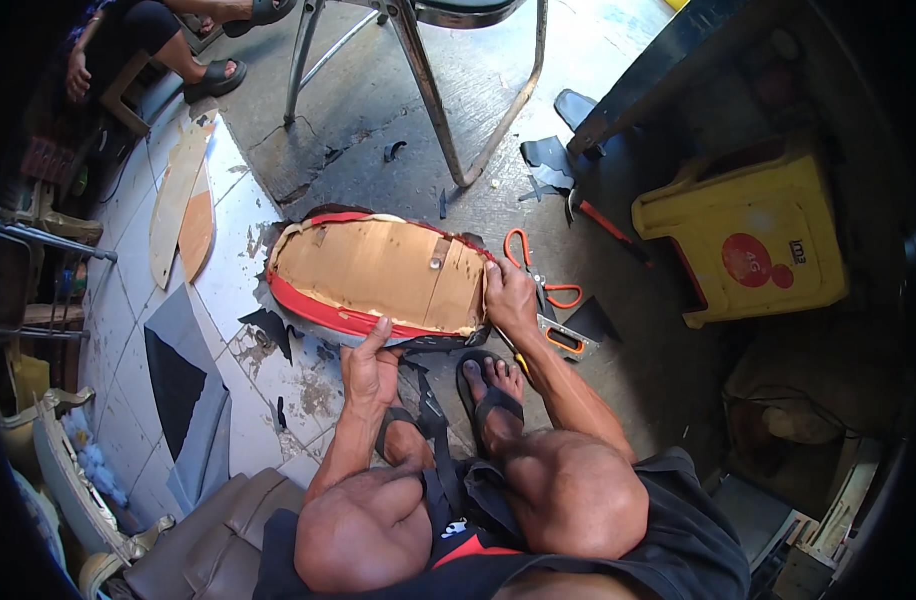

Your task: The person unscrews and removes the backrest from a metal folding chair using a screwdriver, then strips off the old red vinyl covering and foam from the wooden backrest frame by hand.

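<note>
An upturned seat pad (383,268) lies on the floor in front of my feet, with a brown board underside and a red cover folded over its rim. My left hand (370,362) presses on its near edge, thumb on the red cover. My right hand (509,297) grips the pad's right end, fingers curled over the cover. Orange-handled scissors (538,268) lie just right of that hand, and a grey-and-orange staple gun (566,338) lies below them.
A metal chair frame (418,80) stands beyond the pad. A yellow plastic can (748,235) sits at the right, a hammer (603,222) near it. Wooden board cut-outs (183,195) and grey foam sheets (183,385) lie left. Another person's sandalled feet (218,70) show top left.
</note>
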The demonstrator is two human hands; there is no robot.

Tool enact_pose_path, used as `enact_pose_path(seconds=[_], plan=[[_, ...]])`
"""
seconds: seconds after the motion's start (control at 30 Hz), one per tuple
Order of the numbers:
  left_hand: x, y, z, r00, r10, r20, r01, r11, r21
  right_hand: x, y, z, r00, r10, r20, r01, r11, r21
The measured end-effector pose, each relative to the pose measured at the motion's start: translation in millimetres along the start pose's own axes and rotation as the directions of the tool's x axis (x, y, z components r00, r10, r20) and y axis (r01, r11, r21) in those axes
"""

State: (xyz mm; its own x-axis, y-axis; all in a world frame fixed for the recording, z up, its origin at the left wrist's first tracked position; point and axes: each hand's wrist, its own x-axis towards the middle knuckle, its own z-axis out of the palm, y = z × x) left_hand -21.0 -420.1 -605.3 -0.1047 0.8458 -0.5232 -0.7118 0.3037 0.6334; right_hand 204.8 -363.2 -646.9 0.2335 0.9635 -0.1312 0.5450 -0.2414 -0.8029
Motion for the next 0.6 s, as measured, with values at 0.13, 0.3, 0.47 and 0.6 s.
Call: enact_pose_path(seconds=[0.13, 0.3, 0.47, 0.6], plan=[[6.5, 5.4, -8.1, 0.997, -0.055, 0.052, 0.063, 0.984, -0.168, 10.3, 7.5, -9.1, 0.932, 0.139, 0.334, -0.301, 0.809, 0.504], [13.8, 10.3, -37.9, 1.000, 0.012, -0.014, -0.014, 0.983, -0.181, -3.3, -28.3, -4.4, 0.938, 0.124, 0.322, -0.285, 0.805, 0.521], [15.8, 22.4, -29.1, 0.997, 0.075, -0.005, -0.075, 0.971, -0.228, -14.3, -19.4, 13.8, 0.901, 0.097, 0.422, -0.305, 0.835, 0.459], [4.6, 21.8, -20.7, 0.998, 0.059, 0.038, -0.050, 0.979, -0.198, -13.3, -34.0, 8.0, 0.930, 0.102, 0.354, -0.241, 0.895, 0.376]])
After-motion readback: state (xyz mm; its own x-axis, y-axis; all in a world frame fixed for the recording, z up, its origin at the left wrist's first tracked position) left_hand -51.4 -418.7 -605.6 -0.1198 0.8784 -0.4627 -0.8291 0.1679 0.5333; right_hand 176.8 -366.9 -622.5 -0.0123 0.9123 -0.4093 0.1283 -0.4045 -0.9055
